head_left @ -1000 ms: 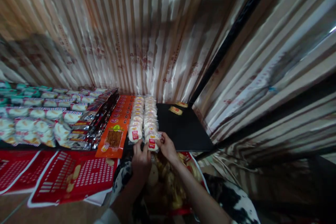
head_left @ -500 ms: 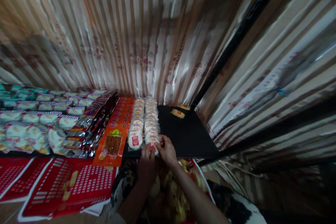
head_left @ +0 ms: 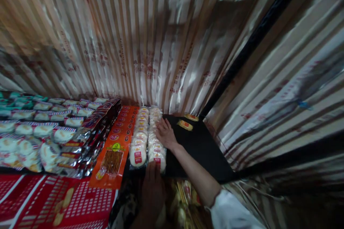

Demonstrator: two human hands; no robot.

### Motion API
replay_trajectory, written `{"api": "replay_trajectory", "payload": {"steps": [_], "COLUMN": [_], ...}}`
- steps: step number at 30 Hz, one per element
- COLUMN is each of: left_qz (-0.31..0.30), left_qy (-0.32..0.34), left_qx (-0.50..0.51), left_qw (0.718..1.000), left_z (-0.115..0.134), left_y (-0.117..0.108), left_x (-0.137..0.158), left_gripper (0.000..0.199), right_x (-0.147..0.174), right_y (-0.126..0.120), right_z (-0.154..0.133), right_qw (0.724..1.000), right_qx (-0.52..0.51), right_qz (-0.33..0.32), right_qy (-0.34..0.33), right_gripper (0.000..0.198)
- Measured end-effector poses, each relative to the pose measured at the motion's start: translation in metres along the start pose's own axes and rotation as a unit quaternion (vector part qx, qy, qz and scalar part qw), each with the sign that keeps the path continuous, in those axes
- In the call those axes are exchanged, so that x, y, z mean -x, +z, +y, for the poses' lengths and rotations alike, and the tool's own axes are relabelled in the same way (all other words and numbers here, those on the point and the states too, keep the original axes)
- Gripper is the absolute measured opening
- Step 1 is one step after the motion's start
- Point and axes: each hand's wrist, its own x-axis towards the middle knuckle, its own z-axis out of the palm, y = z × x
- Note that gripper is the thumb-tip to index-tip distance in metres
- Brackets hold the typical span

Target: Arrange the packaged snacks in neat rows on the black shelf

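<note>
Head view: right hand [head_left: 164,133] lies flat, fingers spread apart, on the right side of the right row of wrapped white cakes [head_left: 156,137], mid-row, on the black shelf [head_left: 204,146]. Left hand [head_left: 152,189] is at the row's near end, fingertips touching the front cake; dark and blurred, finger state cannot be told. A 2nd cake row [head_left: 139,136] runs alongside, then orange packets [head_left: 118,139]. 2 yellow packets [head_left: 185,125] lie apart at the back.
</note>
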Motion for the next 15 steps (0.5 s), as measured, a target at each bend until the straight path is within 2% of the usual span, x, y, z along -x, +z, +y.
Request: {"api": "replay_trajectory", "payload": {"steps": [3,5,10,15], "left_qz": [-0.003,-0.009,-0.011,-0.020], "left_qy": [0.004,-0.001,-0.020,-0.030], "left_qx": [-0.013,-0.013,0.003,0.023], "left_qw": [1.000,1.000,1.000,0.999], "left_z": [0.001,0.001,-0.001,0.000], "left_y": [-0.001,-0.001,0.002,0.002], "left_x": [-0.002,-0.005,-0.013,-0.017], "left_gripper": [0.060,0.060,0.056,0.056], "right_x": [-0.026,-0.035,-0.039,-0.042], "right_y": [0.001,0.002,0.007,0.007], "right_z": [0.002,0.005,0.013,0.010], "right_qw": [0.997,0.996,0.998,0.999], "right_qx": [0.007,0.012,0.023,0.028], "right_qz": [-0.069,-0.085,-0.059,-0.024], "right_qy": [0.023,0.029,0.024,0.027], "right_gripper": [0.053,0.052,0.045,0.041]}}
